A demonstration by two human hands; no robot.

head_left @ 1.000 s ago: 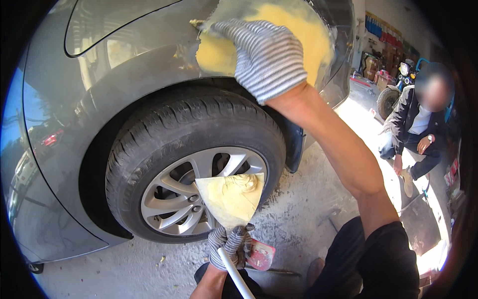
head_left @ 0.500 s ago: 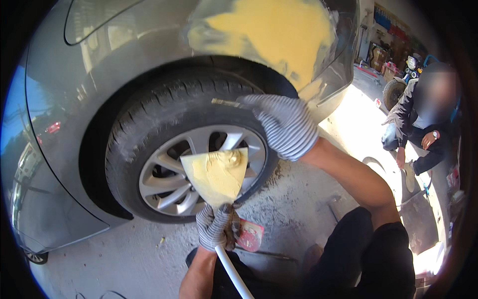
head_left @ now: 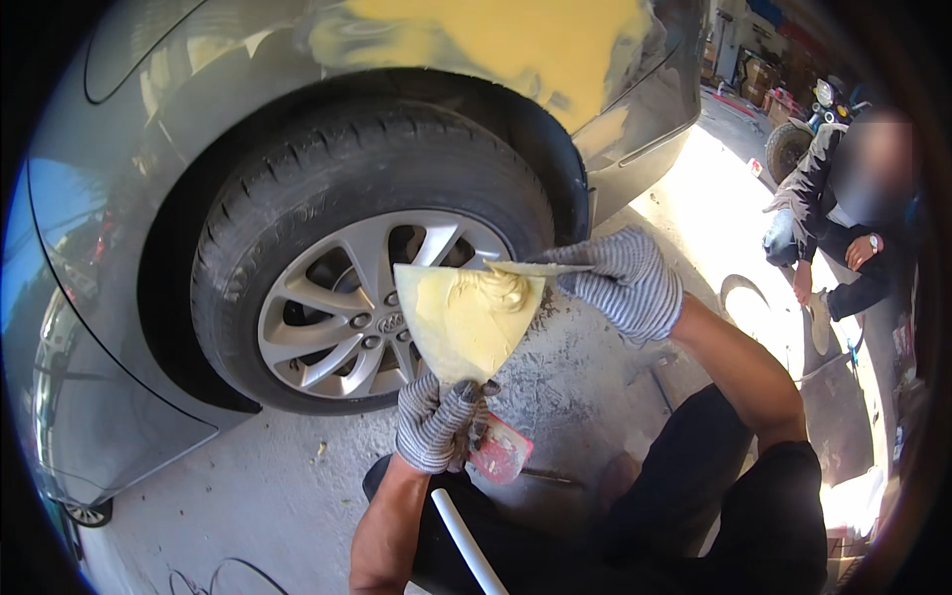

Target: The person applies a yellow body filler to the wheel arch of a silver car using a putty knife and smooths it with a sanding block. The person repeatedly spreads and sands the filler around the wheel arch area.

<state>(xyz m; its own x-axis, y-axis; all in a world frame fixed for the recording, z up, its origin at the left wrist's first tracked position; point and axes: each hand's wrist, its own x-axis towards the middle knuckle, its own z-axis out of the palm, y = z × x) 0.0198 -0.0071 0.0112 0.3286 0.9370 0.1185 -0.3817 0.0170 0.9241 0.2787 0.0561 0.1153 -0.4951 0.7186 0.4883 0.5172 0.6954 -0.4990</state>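
Note:
My left hand [head_left: 434,421], in a striped glove, grips a wide flat scraper [head_left: 441,327] coated with cream filler, topped by a thicker blob [head_left: 501,290]. My right hand [head_left: 620,280], gloved alike, is closed on a thin flat spreader [head_left: 550,269], whose edge meets the top right of the loaded scraper at the blob. A red flat tool [head_left: 504,458] shows below my left hand; whether it is held, I cannot tell. Behind both hands are the car's wheel [head_left: 372,174] and the grey fender [head_left: 208,84], with a broad yellow filler patch [head_left: 526,40] above the arch.
A co-worker [head_left: 813,193], face blurred, crouches at the right, hands low, beside a small vehicle's wheel [head_left: 788,146]. Concrete floor [head_left: 228,496] lies under the car. A white tube [head_left: 461,535] crosses the lower middle. Boxes [head_left: 756,79] stand in the back right.
My right hand has come down from the filler patch to the loaded scraper in my left hand, which has risen since the first frame. The view has shifted, so the car sits higher in it.

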